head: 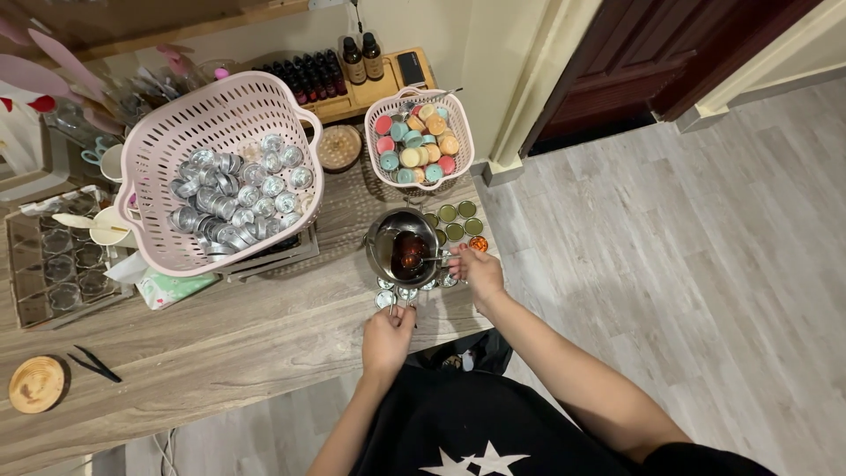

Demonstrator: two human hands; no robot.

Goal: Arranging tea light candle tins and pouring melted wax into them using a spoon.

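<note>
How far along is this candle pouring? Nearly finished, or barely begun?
Early, it seems. Done: a few small tins beside the metal pot look filled, green and orange. In hand: the left hand holds the pot's handle, the right hand stirs the dark liquid. Left: the big pink basket holds many empty tins.

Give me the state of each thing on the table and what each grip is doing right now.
Metal pot: upright, dark reddish liquid inside.
Left hand: closed on the pot's handle.
Right hand: pinching a thin stirrer that reaches into the pot.
Large pink basket: partly filled with empty silver tins.
Small pink basket: full of coloured filled tins.
Green tins: filled, lids off.
Black tweezers: lying unused.
</note>
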